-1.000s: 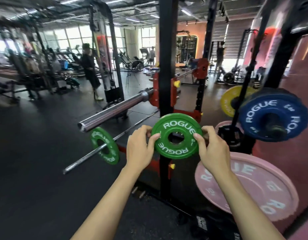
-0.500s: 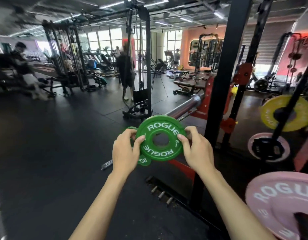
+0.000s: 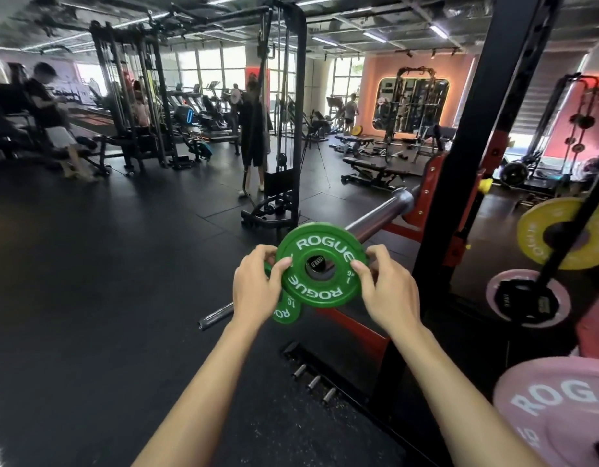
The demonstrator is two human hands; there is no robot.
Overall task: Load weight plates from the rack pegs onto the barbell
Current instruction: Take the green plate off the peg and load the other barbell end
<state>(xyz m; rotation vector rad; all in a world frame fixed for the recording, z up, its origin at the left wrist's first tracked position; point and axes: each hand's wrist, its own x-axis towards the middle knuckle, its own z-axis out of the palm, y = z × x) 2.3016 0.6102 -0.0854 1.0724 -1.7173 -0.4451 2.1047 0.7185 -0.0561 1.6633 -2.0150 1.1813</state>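
Head view, held plate: a green ROGUE change plate (image 3: 320, 268) is being held upright at the end of the barbell sleeve (image 3: 380, 212), its face turned toward the camera and the sleeve's end cap showing through its centre hole.
Head view, left hand: the left hand (image 3: 256, 288) is pinching the plate's left rim, thumb on the face and fingers curling behind.
Head view, right hand: the right hand (image 3: 387, 288) is pinching the right rim the same way.
Head view, second green plate: a smaller-looking green plate (image 3: 286, 310) is sitting on a thinner bar (image 3: 217, 316) lower down, partly hidden behind the left hand.
Head view, rack: the black rack upright (image 3: 459, 183) is standing just right of the hands, with a yellow plate (image 3: 535, 237) and a pink plate (image 3: 495, 291) hanging on pegs beyond it.
Head view, near plate: a large pink ROGUE plate (image 3: 557, 409) is filling the lower right corner of the view.
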